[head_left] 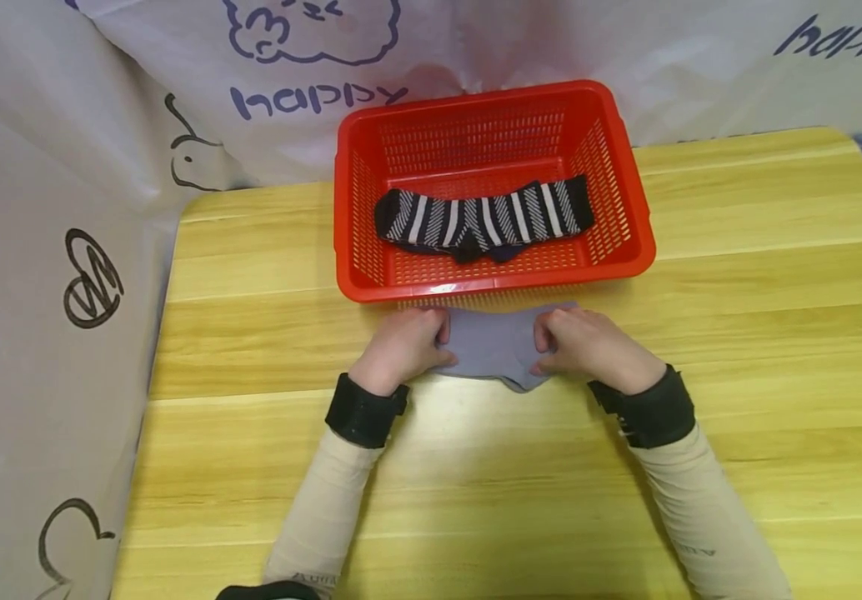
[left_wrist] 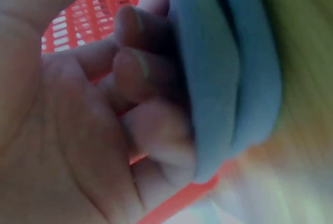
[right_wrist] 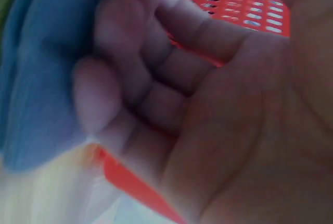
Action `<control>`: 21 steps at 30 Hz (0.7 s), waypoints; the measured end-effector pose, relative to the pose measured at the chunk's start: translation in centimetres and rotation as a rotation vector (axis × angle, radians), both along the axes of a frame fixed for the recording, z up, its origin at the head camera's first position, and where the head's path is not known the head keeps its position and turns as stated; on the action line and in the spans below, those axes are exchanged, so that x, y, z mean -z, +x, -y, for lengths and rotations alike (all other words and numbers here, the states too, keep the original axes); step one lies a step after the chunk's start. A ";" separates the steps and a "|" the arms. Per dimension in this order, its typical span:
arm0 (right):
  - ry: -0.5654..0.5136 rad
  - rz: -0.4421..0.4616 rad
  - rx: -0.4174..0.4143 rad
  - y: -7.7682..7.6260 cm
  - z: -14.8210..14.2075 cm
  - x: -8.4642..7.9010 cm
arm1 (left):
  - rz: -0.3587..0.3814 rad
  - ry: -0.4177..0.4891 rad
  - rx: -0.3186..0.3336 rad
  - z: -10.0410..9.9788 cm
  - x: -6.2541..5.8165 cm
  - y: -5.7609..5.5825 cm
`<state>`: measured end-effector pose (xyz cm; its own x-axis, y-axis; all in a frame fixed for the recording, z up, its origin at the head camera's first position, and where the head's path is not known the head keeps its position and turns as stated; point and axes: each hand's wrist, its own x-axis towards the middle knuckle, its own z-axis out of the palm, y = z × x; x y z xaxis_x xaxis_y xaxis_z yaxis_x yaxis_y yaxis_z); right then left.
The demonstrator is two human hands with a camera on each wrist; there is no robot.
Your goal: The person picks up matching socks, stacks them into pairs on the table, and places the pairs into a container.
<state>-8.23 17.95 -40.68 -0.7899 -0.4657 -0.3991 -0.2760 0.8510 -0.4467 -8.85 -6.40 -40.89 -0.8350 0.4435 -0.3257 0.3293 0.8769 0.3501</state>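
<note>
A pair of grey socks [head_left: 491, 343] is stretched sideways just in front of the red basket [head_left: 431, 287], with a heel bulging at the lower edge. My left hand [head_left: 404, 346] pinches the left end between thumb and curled fingers. At the other end my right hand [head_left: 588, 343] grips the fabric the same way. In the left wrist view the grey socks [left_wrist: 213, 78] show as two layers lying together against the fingertips. The right wrist view has the socks [right_wrist: 47, 78] at its left side, beside the bent fingers.
Inside the basket lie black, grey and white striped socks [head_left: 487, 218], with darker fabric under them. The basket stands at the back of the wooden table [head_left: 506, 500]. Behind it and along the left hangs a white cloth [head_left: 461, 50] with black drawings and lettering.
</note>
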 end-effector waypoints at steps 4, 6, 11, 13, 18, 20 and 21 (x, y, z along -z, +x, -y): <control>-0.153 0.004 -0.049 0.1 0.4 -0.1 | -0.050 0.055 0.040 -1.0 0.0 0.4; -0.189 0.000 -0.080 0.3 0.7 0.0 | -0.048 0.098 0.072 -1.7 0.1 0.7; -0.193 -0.041 -0.106 0.7 1.6 0.8 | -0.028 0.145 0.143 -3.1 0.5 1.5; -0.186 -0.079 -0.103 0.9 2.0 1.1 | -0.037 0.139 0.161 -3.5 0.6 1.7; -0.153 -0.133 -0.085 1.1 2.3 1.5 | -0.037 0.130 0.167 -3.9 1.0 1.9; -0.146 -0.118 -0.087 1.1 2.2 1.5 | -0.035 0.127 0.163 -4.0 1.1 1.9; -0.147 -0.098 -0.090 1.0 2.1 1.5 | -0.034 0.126 0.161 -4.0 1.2 1.9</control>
